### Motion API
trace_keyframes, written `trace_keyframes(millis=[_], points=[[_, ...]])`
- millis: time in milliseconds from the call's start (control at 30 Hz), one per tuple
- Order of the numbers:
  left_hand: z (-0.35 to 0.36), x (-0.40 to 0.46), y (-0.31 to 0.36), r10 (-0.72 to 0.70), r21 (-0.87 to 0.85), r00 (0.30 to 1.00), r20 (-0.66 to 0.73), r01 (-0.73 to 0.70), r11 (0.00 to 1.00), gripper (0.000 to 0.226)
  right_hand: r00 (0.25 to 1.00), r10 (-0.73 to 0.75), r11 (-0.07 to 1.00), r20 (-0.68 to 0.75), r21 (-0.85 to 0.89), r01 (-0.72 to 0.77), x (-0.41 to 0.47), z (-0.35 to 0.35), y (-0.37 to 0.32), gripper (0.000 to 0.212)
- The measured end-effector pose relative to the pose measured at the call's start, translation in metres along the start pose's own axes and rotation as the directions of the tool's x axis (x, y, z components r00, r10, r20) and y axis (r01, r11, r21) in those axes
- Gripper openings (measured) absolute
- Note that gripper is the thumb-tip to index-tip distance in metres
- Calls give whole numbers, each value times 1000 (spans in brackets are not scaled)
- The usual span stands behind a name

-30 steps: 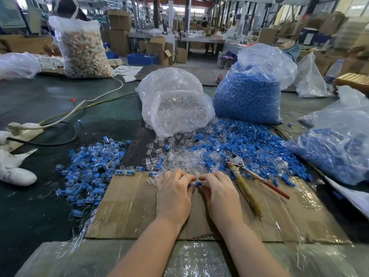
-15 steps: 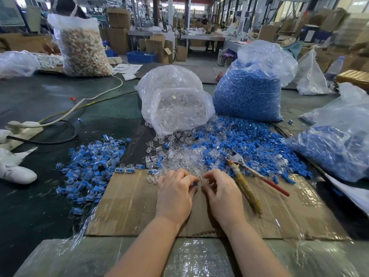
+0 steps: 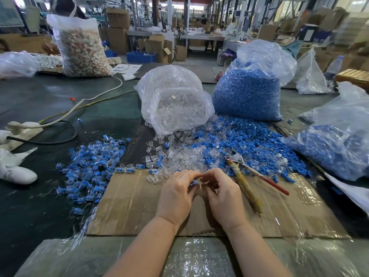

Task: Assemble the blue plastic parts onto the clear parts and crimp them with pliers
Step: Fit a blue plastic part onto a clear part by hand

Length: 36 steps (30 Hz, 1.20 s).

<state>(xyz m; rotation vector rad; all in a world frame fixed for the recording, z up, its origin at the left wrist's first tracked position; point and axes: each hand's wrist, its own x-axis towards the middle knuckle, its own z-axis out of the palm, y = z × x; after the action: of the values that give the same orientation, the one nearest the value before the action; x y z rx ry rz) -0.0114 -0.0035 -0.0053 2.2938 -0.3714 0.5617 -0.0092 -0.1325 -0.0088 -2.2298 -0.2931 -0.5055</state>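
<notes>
Both hands work over the cardboard sheet (image 3: 129, 198). The left hand (image 3: 177, 194) has fingers curled, pinching a blue part (image 3: 193, 183); the right hand (image 3: 221, 194) curls toward it, its hold not discernible. Pliers (image 3: 247, 176) lie just right of the hands. Loose clear parts (image 3: 179, 156) and loose blue parts (image 3: 253, 140) lie ahead, before a clear-parts bag (image 3: 175, 100) and a blue-parts bag (image 3: 249, 90). Assembled pieces (image 3: 89, 166) lie left.

Left hand (image 3: 176, 193), right hand (image 3: 221, 191); fingertips together
</notes>
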Motion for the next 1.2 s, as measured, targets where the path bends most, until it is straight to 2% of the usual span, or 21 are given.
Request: trace_keyframes(millis=[200, 300, 467, 600, 700, 800, 933, 1100, 1200], points=[[-2, 2, -1, -62, -99, 995, -81, 54, 994, 20, 988, -151, 953, 23, -261, 152, 1, 4, -2, 24], [-3, 2, 1, -62, -116, 992, -108, 49, 992, 15, 986, -162, 923, 43, -346, 167, 2, 6, -2, 23], [-2, 2, 0, -59, -86, 990, -130, 48, 995, 17, 990, -129, 921, 57, -363, 141, 1, 7, 0, 2], [-1, 3, -1, -123, -37, 972, -199, 118, 992, 14, 993, -98, 928, 67, -353, 116, 2, 9, 1, 6], [-1, 3, -1, -237, -44, 944, -231, 233, 971, 12, 993, -95, 934, 69, -340, 113, 2, 9, 1, 5], [1, 3, -6, -341, -53, 919, -197, 338, 940, 11, 993, -100, 941, 66, -318, 116, 1, 6, 0, 5], [-1, 4, -4, -291, -66, 949, -120, 285, 956, 11, 987, -135, 958, 90, -243, 153, -2, 1, -7, 5], [-1, 4, -7, -294, -122, 949, -118, 280, 952, 13, 947, -207, 938, 245, -226, 263, -3, 1, -12, 13], [-1, 5, -9, -289, -100, 952, -105, 279, 955, 13, 959, -162, 938, 233, -266, 223, 0, 3, -8, 14]])
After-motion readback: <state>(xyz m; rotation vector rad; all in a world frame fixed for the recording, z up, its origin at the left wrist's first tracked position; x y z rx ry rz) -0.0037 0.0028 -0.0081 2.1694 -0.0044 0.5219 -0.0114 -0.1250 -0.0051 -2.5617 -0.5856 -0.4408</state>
